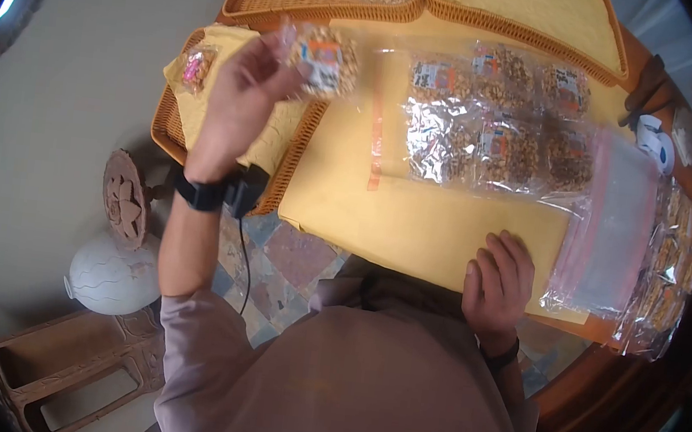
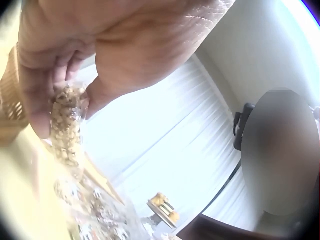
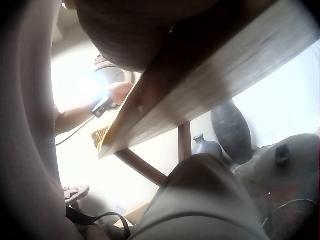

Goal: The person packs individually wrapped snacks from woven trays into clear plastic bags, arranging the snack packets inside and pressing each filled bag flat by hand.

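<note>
My left hand (image 1: 244,100) pinches a clear-wrapped nut cake (image 1: 333,75) with an orange and white label, held up over the table's left part. In the left wrist view the nut cake (image 2: 67,127) is seen edge-on between thumb and fingers. More wrapped nut cakes (image 1: 501,148) lie in two rows on the yellow-covered table (image 1: 413,223), under shiny clear film. My right hand (image 1: 501,283) rests at the table's near edge, fingers loosely bent, holding nothing. Close to its right lie flat clear plastic bags (image 1: 615,227) with pinkish edges.
A cloth-lined wicker basket (image 1: 307,140) at the left holds a pink-labelled packet (image 1: 196,69). Two wicker trays (image 1: 317,10) stand at the back, the left one with several packets. Stacked packets (image 1: 671,267) lie at the far right, below a white tape roll (image 1: 657,147).
</note>
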Tool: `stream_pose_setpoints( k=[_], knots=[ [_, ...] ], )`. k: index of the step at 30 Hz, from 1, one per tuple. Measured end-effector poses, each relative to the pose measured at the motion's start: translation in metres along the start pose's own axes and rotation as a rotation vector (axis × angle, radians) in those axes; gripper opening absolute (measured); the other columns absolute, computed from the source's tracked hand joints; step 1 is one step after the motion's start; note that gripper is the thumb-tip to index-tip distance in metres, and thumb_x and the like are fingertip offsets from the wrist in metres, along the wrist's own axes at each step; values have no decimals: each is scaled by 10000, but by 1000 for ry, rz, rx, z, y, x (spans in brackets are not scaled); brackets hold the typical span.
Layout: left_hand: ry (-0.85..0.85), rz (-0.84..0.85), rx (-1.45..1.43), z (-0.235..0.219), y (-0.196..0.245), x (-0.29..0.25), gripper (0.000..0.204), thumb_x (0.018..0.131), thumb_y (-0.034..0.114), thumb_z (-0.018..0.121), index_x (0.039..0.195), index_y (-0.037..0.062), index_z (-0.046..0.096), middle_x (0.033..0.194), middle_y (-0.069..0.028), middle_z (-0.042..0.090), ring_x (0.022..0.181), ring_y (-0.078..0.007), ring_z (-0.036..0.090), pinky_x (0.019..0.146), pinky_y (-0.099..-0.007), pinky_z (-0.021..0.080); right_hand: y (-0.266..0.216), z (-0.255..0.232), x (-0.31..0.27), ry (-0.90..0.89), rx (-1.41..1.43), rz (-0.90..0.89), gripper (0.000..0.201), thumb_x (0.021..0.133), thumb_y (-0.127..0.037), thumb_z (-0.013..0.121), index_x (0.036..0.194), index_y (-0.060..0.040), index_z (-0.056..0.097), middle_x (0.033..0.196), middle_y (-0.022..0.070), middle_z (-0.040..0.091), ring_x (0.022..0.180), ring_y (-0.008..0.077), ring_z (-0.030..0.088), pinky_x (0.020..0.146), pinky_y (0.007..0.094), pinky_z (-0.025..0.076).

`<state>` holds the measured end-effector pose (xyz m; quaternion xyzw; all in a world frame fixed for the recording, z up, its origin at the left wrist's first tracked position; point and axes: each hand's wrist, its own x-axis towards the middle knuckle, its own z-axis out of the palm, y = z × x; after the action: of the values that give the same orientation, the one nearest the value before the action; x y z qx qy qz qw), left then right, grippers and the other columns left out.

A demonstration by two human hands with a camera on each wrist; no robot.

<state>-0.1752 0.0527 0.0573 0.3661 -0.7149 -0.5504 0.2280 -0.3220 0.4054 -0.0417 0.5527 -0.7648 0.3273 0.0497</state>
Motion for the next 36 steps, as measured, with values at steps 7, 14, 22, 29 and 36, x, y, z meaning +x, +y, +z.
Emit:
stream_pose_setpoints(
  k=[7,14,22,29,36],
  knots=[
    [-116,-202,-304,53,-28,-45,379,972,7,677,1310,-56,519,1139,-94,699,957,-119,680,798,-262,588,-7,-4,3,18,210,61,272,828,-43,731,1083,31,671,1283,188,648,1254,418,589,1042,546,492],
    [-98,-194,-498,62,-24,-34,314,983,27,668,1273,-11,555,1116,-65,664,976,-134,683,872,-338,650,-25,-10,69,-9,57,-12,646,848,-121,744,1418,42,488,1547,255,436,1468,480,365,1179,578,334],
    [-243,-251,-220,91,-47,-36,282,965,139,751,1128,7,563,947,-32,647,823,-87,673,682,-211,587,-18,4,82,-198,-44,101,881,864,-223,742,1561,61,285,1631,294,268,1539,457,217,1251,590,166],
    [-355,-145,-18,101,-43,-32,311,980,253,742,888,-5,595,717,-16,619,627,-63,584,559,-215,494,-23,4,80,-310,-129,89,911,871,-234,738,1599,11,248,1669,244,223,1559,443,162,1262,612,89],
    [-490,-197,16,95,-47,-30,319,1027,322,675,887,35,678,795,3,667,697,-59,612,652,-209,518,-28,10,78,-393,-216,74,888,860,-275,741,1609,-86,304,1694,213,179,1571,438,118,1198,734,73]
  ],
)
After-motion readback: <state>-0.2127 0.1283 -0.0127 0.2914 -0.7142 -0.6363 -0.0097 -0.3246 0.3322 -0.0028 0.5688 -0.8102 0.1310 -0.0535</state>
